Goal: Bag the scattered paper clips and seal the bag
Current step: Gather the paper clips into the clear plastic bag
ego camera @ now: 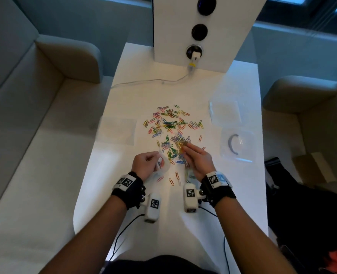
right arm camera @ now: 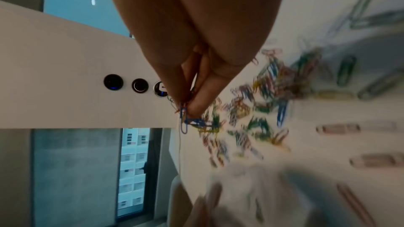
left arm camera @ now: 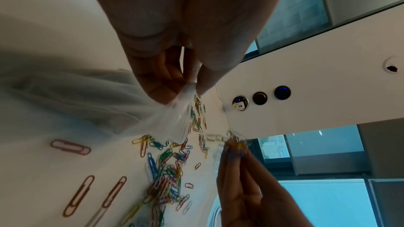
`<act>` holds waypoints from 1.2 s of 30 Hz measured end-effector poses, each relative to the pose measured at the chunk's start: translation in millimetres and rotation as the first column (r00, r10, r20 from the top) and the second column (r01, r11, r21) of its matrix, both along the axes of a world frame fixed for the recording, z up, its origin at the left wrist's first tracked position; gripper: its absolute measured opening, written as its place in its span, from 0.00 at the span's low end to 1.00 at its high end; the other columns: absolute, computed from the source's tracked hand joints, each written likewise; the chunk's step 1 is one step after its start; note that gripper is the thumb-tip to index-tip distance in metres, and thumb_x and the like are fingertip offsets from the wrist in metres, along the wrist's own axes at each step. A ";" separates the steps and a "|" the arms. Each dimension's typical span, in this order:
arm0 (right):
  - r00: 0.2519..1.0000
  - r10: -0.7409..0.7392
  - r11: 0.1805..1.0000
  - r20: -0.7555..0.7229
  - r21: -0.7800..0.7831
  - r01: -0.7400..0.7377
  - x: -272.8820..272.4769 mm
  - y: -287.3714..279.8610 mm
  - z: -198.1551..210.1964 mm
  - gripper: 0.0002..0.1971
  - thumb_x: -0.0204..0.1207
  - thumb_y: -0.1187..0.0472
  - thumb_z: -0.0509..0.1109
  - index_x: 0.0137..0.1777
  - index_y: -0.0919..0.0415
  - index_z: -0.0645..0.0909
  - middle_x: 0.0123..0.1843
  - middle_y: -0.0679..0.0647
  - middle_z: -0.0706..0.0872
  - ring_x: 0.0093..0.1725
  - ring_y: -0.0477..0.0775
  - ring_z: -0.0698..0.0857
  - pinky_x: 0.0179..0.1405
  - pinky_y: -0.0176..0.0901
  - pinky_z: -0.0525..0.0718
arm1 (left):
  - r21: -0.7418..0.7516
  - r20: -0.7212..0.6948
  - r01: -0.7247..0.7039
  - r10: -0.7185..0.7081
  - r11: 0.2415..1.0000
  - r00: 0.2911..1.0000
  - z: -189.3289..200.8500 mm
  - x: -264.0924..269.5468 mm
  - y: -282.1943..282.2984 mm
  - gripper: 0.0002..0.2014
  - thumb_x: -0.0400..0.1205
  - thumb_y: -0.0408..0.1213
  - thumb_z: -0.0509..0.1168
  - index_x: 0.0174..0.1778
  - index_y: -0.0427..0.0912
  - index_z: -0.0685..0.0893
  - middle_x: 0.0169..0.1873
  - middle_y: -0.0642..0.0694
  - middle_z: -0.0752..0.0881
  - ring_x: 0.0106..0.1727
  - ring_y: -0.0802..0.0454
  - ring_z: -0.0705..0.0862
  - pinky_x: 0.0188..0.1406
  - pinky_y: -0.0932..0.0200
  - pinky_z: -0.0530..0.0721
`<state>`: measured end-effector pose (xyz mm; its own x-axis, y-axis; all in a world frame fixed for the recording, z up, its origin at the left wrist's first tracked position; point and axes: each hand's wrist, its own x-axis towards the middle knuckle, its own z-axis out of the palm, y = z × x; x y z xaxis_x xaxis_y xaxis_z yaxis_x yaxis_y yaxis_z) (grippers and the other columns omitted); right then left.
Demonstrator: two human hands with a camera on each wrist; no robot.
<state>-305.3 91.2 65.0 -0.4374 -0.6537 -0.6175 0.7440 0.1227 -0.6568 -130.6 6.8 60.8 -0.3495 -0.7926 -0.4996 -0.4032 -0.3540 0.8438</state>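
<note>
Several coloured paper clips [ego camera: 169,123] lie scattered across the middle of the white table [ego camera: 140,86]. My left hand [ego camera: 146,164] pinches the rim of a clear plastic bag [ego camera: 162,167], its mouth facing right; in the left wrist view the bag [left arm camera: 122,110] hangs from thumb and finger. My right hand [ego camera: 195,157] pinches a bunch of clips [ego camera: 182,147] just right of the bag. In the right wrist view blue clips [right arm camera: 186,120] dangle from the fingertips [right arm camera: 196,108]. More clips [left arm camera: 166,179] lie loose beneath both hands.
A white upright panel [ego camera: 203,26] with round sockets and a plugged cable stands at the far edge. Clear plastic sheets or bags lie at the left [ego camera: 116,131] and right [ego camera: 226,111]; another holds a grey curved piece [ego camera: 234,144]. Sofas flank the table.
</note>
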 end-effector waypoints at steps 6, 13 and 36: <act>0.991 0.071 0.997 -0.112 0.012 -0.070 48.2 -9.6 -6.7 0.09 0.74 0.76 0.72 0.53 0.67 0.86 0.51 0.64 0.90 0.49 0.56 0.89 0.49 0.40 0.90 | -0.015 0.025 0.044 -0.044 0.999 0.999 -1.5 -3.9 1.8 0.22 0.84 0.37 0.63 0.26 0.61 0.89 0.34 0.37 0.87 0.37 0.45 0.84 0.54 0.35 0.87; 0.371 0.522 0.840 -0.768 0.388 -0.379 64.2 -4.2 -9.4 0.11 0.77 0.70 0.68 0.52 0.61 0.90 0.45 0.55 0.93 0.39 0.45 0.88 0.47 0.30 0.83 | -0.018 0.008 0.072 -0.072 0.997 0.997 -8.8 -1.2 -3.7 0.13 0.86 0.35 0.61 0.60 0.40 0.88 0.35 0.41 0.88 0.35 0.48 0.84 0.57 0.39 0.88; 0.404 0.809 0.493 -0.428 0.867 -0.071 -33.4 34.2 -38.0 0.36 0.63 0.49 0.83 0.71 0.55 0.75 0.64 0.61 0.81 0.60 0.61 0.85 0.64 0.53 0.84 | -0.063 -0.035 0.101 -0.103 0.993 0.994 -9.7 10.7 -13.5 0.12 0.86 0.36 0.62 0.59 0.41 0.89 0.58 0.46 0.88 0.57 0.51 0.86 0.45 0.62 0.86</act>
<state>-338.8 125.5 27.0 -0.6936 -0.4790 -0.5380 -0.3077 0.8723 -0.3800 -119.9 -6.7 51.2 -0.4478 -0.7805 -0.4363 -0.4018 -0.2603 0.8780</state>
